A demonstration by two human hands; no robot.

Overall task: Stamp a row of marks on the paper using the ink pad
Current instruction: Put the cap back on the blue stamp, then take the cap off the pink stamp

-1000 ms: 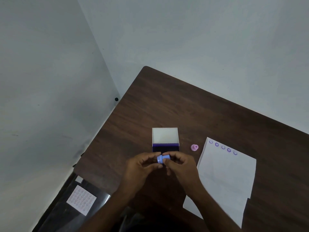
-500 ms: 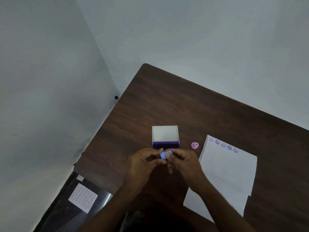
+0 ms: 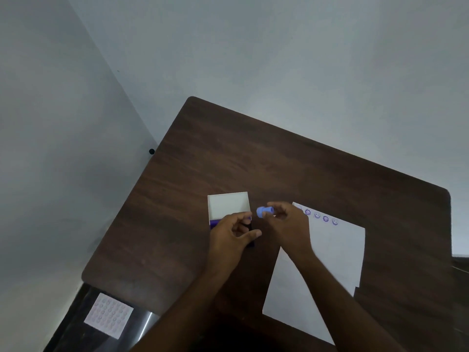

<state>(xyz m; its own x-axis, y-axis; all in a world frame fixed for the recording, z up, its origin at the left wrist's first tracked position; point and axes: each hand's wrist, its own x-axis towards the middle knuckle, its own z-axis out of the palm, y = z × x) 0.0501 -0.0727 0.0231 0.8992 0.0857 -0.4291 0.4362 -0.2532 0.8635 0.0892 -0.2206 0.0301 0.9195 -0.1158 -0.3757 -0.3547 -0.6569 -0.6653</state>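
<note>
Plain rm: bare walls (image 3: 253, 47), desk (image 3: 253, 161).

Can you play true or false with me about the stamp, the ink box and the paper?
1. The right hand holds the little blue stamp. True.
2. The stamp is pressed down on the paper. False: it is held up between the ink pad box and the paper.
3. The row of marks runs along the paper's far edge. True.
4. The ink pad box lid is closed. False: it stands open.
5. The left hand holds the stamp too. False: it is over the ink pad, apart from the stamp.
</note>
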